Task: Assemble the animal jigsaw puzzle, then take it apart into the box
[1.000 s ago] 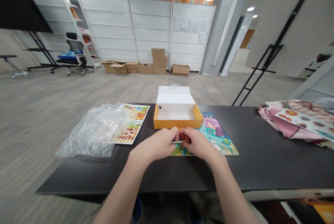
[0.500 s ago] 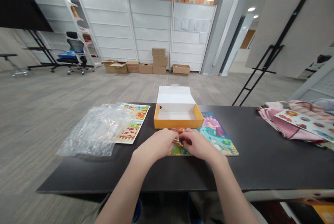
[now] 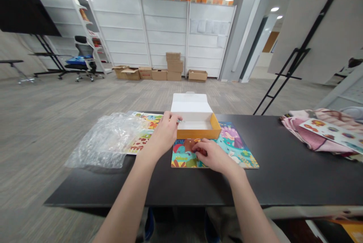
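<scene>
An orange box (image 3: pixel 198 134) with a white inside stands on the black table, its lid folded back. My left hand (image 3: pixel 170 122) is over the box's left end, fingers pinched on a small thin piece too small to name. In front of the box lies a colourful picture board (image 3: pixel 238 148). Above the board's middle, my right hand (image 3: pixel 208 152) has curled fingers around something dark reddish that I cannot make out.
Crumpled clear plastic (image 3: pixel 104 141) partly covers a printed sheet (image 3: pixel 141 141) at the left. Pink cloth (image 3: pixel 306 135) with a sticker sheet (image 3: pixel 334 131) on it lies at the right end of the black table (image 3: pixel 283 175).
My left hand has moved up and away from my right hand, from the board to the box's left end. More of the board's left part shows. My right hand has barely moved.
</scene>
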Demonstrator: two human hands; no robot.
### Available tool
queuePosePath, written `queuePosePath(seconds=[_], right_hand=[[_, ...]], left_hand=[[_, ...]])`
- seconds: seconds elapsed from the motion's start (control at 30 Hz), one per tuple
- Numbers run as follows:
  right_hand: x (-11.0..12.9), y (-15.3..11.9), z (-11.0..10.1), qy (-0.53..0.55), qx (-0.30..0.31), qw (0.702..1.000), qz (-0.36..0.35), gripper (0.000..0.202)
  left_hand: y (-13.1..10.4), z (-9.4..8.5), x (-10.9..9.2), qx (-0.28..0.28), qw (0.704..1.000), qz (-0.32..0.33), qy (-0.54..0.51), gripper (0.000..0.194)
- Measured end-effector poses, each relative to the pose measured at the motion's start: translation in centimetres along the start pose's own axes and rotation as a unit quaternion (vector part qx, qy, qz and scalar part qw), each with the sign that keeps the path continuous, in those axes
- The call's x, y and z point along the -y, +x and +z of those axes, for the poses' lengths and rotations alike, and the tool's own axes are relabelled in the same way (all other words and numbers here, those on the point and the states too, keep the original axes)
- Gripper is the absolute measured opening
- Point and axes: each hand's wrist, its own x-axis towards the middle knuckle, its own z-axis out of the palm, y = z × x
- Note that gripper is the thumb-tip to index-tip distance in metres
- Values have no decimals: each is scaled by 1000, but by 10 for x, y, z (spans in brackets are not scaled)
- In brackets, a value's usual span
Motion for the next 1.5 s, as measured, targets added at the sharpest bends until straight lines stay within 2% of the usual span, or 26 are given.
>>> queuePosePath(seconds=[0.1,0.17,0.4,0.57,0.7,0.8,0.9,1.03,1.17,1.3,1.5], right_hand=[[0,-1,-1,-2,2,1000,1,25],[1,-1,-1,-4,1,1000,1,23],[1,-1,0,-7,-10,1000,-2,19],[1,-2,0,-10,-5,1000,-6,19],[2,-3,-1,-3,-5,1000,4,15],[1,-3,0,10,-14,1000,5,15],[0,-2,0,7,-10,1000,2,16],[1,-1,1,-9,-1,1000,5,32],[5,-1,1,-13,9,1000,13,27],[2,-4,-1,-3,9,1000,18,29],[-14,-13,-11,10,23,999,31,29]], left_hand=[[12,12,6,-24,998,-7,62,31],[17,19,11,-19,996,-18,81,30],[8,38,35,109,993,-26,38,41],[-3,37,37,117,991,-63,-29,45],[-5,31,42,143,978,-115,-102,60],[-3,25,48,174,968,-94,-154,52],[-1,24,50,164,967,-73,-181,40],[-2,30,48,125,970,-87,-188,25],[-4,33,42,106,975,-98,-170,18],[-4,36,27,107,976,-107,-157,23],[0,47,6,97,979,-119,-137,32]])
